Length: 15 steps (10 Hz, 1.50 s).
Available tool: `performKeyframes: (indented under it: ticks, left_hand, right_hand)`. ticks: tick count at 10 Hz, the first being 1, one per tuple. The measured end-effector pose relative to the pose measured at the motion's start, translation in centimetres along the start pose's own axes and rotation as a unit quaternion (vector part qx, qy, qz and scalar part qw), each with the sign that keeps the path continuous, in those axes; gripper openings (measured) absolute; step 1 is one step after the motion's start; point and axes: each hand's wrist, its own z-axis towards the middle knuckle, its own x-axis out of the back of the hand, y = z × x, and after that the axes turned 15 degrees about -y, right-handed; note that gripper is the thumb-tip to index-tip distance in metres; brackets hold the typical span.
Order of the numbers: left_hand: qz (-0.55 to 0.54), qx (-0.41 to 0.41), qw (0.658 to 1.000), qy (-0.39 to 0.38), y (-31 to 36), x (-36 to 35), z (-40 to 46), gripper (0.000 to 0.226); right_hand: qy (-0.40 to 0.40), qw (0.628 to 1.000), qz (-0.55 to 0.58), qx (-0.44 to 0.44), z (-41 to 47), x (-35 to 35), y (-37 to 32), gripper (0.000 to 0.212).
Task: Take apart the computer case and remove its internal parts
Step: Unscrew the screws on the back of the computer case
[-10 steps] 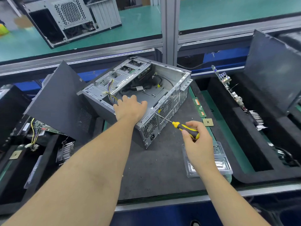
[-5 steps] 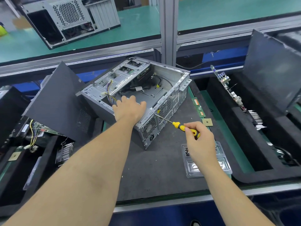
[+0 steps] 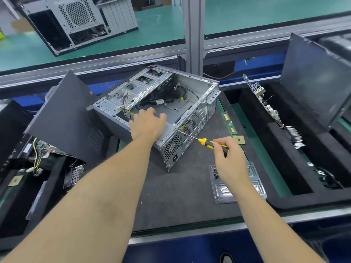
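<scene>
A: What's nearest?
B: Right hand (image 3: pixel 228 158) gripping a screwdriver (image 3: pixel 204 141), tip at the computer case (image 3: pixel 167 111) rear panel. Left hand (image 3: pixel 147 125) lies flat on the case rim.
A: Progress?
B: Case open, motherboard (image 3: pixel 264 103) out beyond it; power supply and cables remain.

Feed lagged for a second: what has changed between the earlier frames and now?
Little. The right hand shifted its fingers on the screwdriver handle, as if turning it; the tip stays at the computer case rear panel. The left hand still rests on the case's near edge. Case, screw tray unmoved.
</scene>
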Motion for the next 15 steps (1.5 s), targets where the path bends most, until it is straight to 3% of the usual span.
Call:
performKeyframes:
  ticks: [1, 2, 3, 4, 5, 6, 7, 8, 9, 10, 11, 13, 14, 15]
  left_hand:
    - [-0.032, -0.054, 0.995, 0.079, 0.3, 0.2, -0.7, 0.038]
    - [-0.036, -0.117, 0.987, 0.106, 0.6, 0.3, -2.0, 0.035]
    - [0.063, -0.266, 0.96, 0.055, 1.7, 0.2, -3.9, 0.033]
    - [0.144, -0.484, 0.859, 0.083, 3.1, -1.0, -7.0, 0.03]
    - [0.177, -0.592, 0.785, 0.032, 3.2, -4.9, -9.6, 0.028]
    - [0.117, -0.414, 0.897, -0.097, 3.7, -7.6, -10.4, 0.03]
    - [-0.404, -0.041, 0.894, -0.189, 5.8, -7.5, -9.1, 0.027]
    - [-0.822, 0.15, 0.523, -0.167, 7.4, -6.9, -8.4, 0.018]
    - [-0.92, 0.129, 0.356, -0.107, 8.0, -6.5, -8.3, 0.021]
    - [-0.94, 0.137, 0.304, -0.078, 8.5, -5.7, -8.1, 0.024]
    - [-0.941, 0.14, 0.297, -0.076, 8.6, -5.2, -8.3, 0.022]
    - [-0.948, 0.134, 0.279, -0.075, 8.2, -4.8, -8.6, 0.02]
    - [-0.947, 0.133, 0.282, -0.074, 8.3, -4.8, -8.7, 0.015]
    - [-0.944, 0.133, 0.292, -0.075, 8.3, -4.9, -8.7, 0.013]
  right_hand:
    - [-0.012, 0.999, -0.024, 0.029, -0.2, 0.3, 0.1, 0.02]
    - [-0.019, 1.0, 0.001, 0.015, -0.2, 0.3, 0.1, 0.025]
    - [-0.023, 0.997, 0.071, -0.029, 0.1, 0.2, -0.2, 0.013]
    - [-0.009, 0.993, 0.072, -0.09, 0.9, 0.4, -0.6, 0.021]
    - [0.015, 0.997, -0.053, -0.048, 1.3, 0.6, -1.0, 0.02]
    - [0.023, 0.997, -0.077, 0.013, 1.3, 0.8, -1.4, 0.012]
    - [0.022, 0.997, -0.069, 0.029, 1.0, 0.7, -1.5, 0.022]
    - [0.012, 1.0, 0.01, -0.005, 1.0, 0.3, -1.3, 0.024]
    - [0.017, 0.995, 0.061, -0.077, 1.2, 0.3, -1.0, 0.012]
    - [0.009, 0.993, 0.047, -0.105, 1.4, 0.6, -0.7, 0.026]
    - [0.024, 0.999, -0.004, -0.049, 1.2, 0.5, -0.8, 0.012]
    - [0.017, 1.0, 0.007, -0.005, 0.7, 0.4, -0.8, 0.041]
    - [0.001, 0.999, 0.027, -0.022, 0.8, 0.4, -0.7, 0.032]
    - [-0.01, 0.997, 0.032, -0.063, 0.8, 0.6, -0.8, 0.008]
